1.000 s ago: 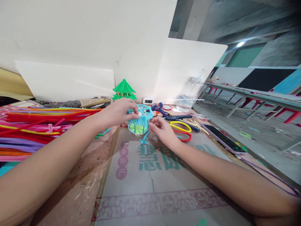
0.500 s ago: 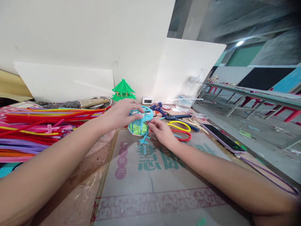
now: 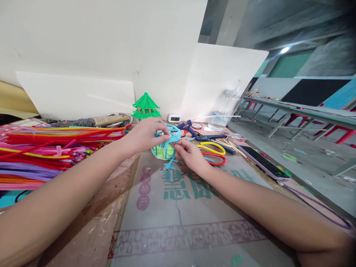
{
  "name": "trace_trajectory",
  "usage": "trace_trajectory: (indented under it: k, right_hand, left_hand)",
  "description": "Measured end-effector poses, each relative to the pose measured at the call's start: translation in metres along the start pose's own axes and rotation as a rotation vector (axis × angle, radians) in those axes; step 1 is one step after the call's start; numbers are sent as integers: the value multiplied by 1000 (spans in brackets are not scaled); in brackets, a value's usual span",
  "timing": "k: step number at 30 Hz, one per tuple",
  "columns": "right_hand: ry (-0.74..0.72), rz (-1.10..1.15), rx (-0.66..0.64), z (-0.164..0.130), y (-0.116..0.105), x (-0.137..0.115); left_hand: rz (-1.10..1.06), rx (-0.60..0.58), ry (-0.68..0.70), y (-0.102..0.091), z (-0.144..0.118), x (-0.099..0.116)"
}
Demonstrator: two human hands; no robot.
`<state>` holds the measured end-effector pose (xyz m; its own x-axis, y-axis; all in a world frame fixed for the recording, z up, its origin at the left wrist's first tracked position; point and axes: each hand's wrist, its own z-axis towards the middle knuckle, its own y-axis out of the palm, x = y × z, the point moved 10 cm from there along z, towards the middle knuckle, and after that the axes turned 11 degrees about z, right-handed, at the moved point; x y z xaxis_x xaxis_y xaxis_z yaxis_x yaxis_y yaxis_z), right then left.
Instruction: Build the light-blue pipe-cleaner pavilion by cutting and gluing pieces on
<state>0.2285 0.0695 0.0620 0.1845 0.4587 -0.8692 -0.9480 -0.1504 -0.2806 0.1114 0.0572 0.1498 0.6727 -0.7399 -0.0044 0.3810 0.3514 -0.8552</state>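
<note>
A small light-blue frame of pipe-cleaner strips [image 3: 175, 130] stands on a round green base [image 3: 162, 152] at the far edge of the printed sheet. My left hand [image 3: 151, 135] reaches over it from the left, thumb and fingers pinched on a blue strip piece at its near side. At the frame's right side my right hand [image 3: 187, 150] is closed, thumb against forefinger; whatever lies between those fingertips is too small to make out. Short blue offcuts [image 3: 170, 164] lie just in front of the base.
Bundles of coloured pipe cleaners [image 3: 55, 142] lie left. Behind stand a green pagoda-like model [image 3: 146, 106] and a small clock [image 3: 174, 118]. To the right lie a glue gun [image 3: 189, 128], pliers [image 3: 211, 138], scissors [image 3: 218, 159] and a phone [image 3: 263, 162]; a plastic bottle [image 3: 225, 107] stands behind.
The ribbed blue piece under my left hand has tilted and shows less of its face. My left fingers have shifted slightly; my right hand stays almost in place.
</note>
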Motion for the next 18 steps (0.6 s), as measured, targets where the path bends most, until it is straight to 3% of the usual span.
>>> trace_trajectory:
  k: [11,18]
  right_hand:
    - [59,47,-27,-1,4,8]
    - [91,142,69,5,-10,25]
  left_hand:
    - [-3,-8,-54,2,1,-7]
    - [41,-1,-221,-19,-4,-34]
